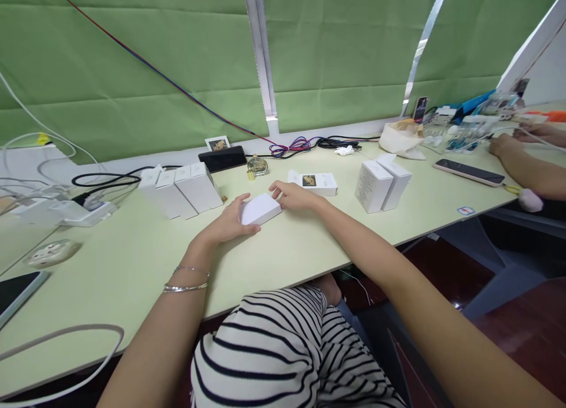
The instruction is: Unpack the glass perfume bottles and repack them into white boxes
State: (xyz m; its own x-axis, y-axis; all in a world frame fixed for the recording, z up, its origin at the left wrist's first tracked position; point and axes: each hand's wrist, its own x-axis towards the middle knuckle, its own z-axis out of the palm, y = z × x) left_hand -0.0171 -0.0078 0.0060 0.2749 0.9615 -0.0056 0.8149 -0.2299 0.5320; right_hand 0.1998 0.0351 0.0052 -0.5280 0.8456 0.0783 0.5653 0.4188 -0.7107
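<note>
Head view: a white box [260,209] is lying flat on the worktop [132,278], between the front and rear edges and nearer the left edge of the seated person's knees than the right-hand boxes. Its long axis appears to be running obliquely, with one end pointing toward the front left and the other toward the rear right; the hands are covering parts of both ends, so the exact angle cannot be told.

Left hand [232,219]: the thumb is pressing along the near side and the fingers are wrapping the far side, grasping the left end of the white box. Right hand [294,196]: the fingers are bending at the right end; whether they are gripping or only touching cannot be told.

Behind the right hand, a printed box [326,185] is lying flat. Toward the left, a row of upright boxes [194,187] is standing just beyond the left hand. Toward the right, an upright pair of boxes [374,187] is standing well apart from the white box. Near the rear edge, a glass bottle [260,165] is standing beside a dark phone [222,159]. Near the right front edge, a second phone [469,172] is lying flat, and another person's hand [506,144] is resting beyond it.
</note>
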